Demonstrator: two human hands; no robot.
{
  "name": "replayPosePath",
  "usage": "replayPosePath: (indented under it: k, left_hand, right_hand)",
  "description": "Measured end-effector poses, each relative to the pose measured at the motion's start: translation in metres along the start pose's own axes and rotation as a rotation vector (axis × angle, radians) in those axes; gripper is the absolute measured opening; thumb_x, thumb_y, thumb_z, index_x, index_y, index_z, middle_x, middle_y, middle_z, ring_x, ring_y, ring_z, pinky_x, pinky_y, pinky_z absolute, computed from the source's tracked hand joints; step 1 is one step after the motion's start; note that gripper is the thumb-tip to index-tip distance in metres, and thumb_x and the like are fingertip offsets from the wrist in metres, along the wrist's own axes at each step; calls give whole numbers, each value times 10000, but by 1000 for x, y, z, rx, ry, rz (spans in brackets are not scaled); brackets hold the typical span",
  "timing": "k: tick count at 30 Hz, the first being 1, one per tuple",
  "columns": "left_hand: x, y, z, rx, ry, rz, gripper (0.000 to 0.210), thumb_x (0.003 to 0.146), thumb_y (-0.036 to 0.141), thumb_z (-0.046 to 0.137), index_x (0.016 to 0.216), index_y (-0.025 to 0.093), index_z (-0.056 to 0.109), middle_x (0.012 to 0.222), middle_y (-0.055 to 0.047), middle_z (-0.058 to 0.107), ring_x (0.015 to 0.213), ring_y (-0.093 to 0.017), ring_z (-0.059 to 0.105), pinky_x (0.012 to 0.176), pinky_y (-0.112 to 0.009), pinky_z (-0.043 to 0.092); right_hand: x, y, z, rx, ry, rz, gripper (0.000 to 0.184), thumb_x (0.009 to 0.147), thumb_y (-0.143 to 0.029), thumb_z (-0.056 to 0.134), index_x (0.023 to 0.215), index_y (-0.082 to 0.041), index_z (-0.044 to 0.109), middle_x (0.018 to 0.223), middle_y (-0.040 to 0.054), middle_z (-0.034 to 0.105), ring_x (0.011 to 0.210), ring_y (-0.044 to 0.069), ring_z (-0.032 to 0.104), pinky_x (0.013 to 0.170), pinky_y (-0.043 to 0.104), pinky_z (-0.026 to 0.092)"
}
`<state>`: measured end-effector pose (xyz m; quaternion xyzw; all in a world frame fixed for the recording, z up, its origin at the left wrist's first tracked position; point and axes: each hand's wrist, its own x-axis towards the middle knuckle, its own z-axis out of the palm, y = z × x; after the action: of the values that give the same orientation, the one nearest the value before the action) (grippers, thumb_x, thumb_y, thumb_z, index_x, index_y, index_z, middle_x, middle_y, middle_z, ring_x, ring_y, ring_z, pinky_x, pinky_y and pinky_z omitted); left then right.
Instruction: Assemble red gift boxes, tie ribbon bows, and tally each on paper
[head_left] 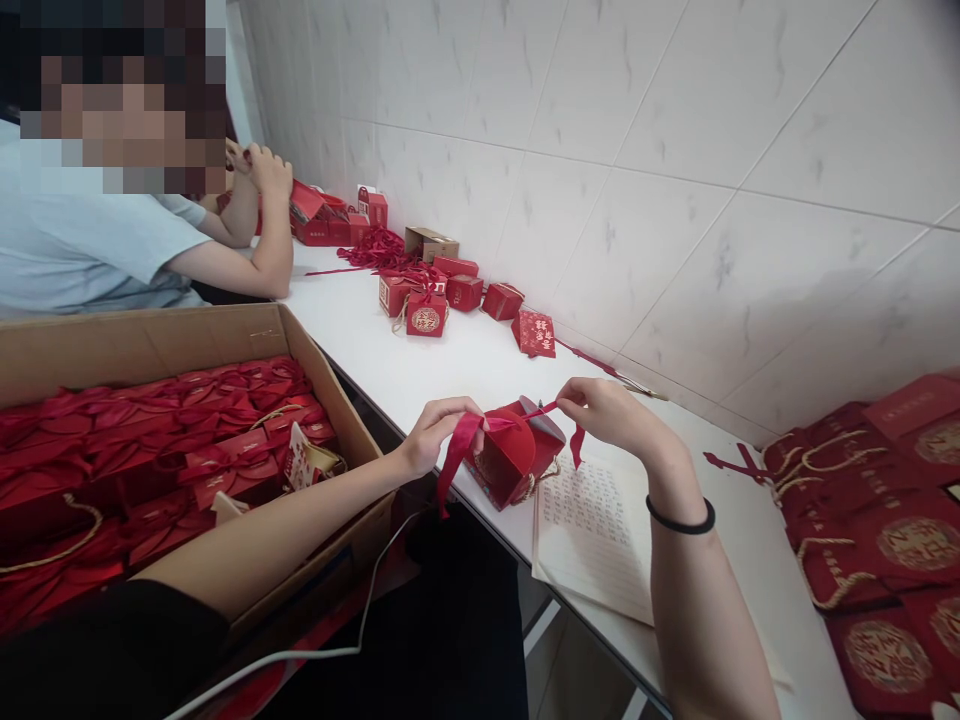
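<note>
A red gift box (514, 465) with rope handles stands at the table's near edge, its curved top flaps partly raised. Across its top runs a red ribbon (459, 450). My left hand (441, 435) pinches the ribbon at the left of the box, with a wide tail hanging down past the table edge. On the right, my right hand (600, 408) grips the other end between thumb and fingers, and a short tail dangles below it. The ribbon looks stretched between both hands. Under the right forearm lies an open notebook (589, 530) with handwriting, close beside the box.
A large cardboard box (352, 430) full of red ribboned boxes stands at the left. Several finished-looking red boxes (426, 315) and a ribbon pile (375, 250) lie farther back. Red gift bags (885, 630) are stacked at right. Another person (97, 240) sits at the far left. A white cable (367, 610) crosses below.
</note>
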<state>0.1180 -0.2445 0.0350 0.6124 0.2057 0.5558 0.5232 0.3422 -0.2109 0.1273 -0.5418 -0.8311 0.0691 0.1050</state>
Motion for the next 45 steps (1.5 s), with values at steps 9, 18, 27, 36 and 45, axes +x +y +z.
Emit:
replayPosePath:
  k: [9, 18, 27, 36, 45]
  left_hand:
    - [5, -9, -4, 40, 14, 80, 517, 824, 577, 420, 720, 114, 623, 700, -77, 603, 681, -185, 569, 675, -324, 436]
    - [6, -5, 3, 216, 101, -151, 256, 717, 348, 644, 833, 157, 519, 663, 45, 499, 486, -50, 418, 478, -203, 337]
    - [8, -6, 4, 323, 95, -248, 233, 720, 372, 627, 740, 156, 542, 544, 64, 457, 448, -54, 370, 452, -207, 297]
    - [8, -4, 3, 329, 76, -358, 325, 755, 431, 572, 600, 160, 483, 439, 72, 413, 387, -49, 333, 403, -191, 247]
    - [7, -7, 2, 318, 15, -396, 343, 778, 415, 535, 561, 151, 498, 420, 45, 473, 360, -49, 357, 387, -187, 260]
  right_hand:
    - [-3, 8, -6, 54, 128, -30, 171, 820, -95, 459, 799, -185, 602, 802, 8, 634, 703, 153, 559, 583, 245, 383]
    - [-13, 14, -19, 94, 260, 54, 130, 796, -218, 491, 829, -189, 613, 695, 12, 598, 601, 154, 532, 519, 248, 366]
    - [-20, 13, -27, 109, 385, 35, 176, 773, -262, 473, 848, -179, 608, 658, 13, 559, 561, 149, 502, 515, 251, 359]
    - [-25, 16, -34, 104, 373, 114, 193, 763, -279, 481, 801, -186, 646, 535, -20, 492, 453, 117, 405, 465, 246, 302]
    - [-28, 22, -38, 108, 491, 159, 170, 746, -293, 524, 806, -192, 647, 600, 5, 543, 501, 135, 451, 486, 258, 324]
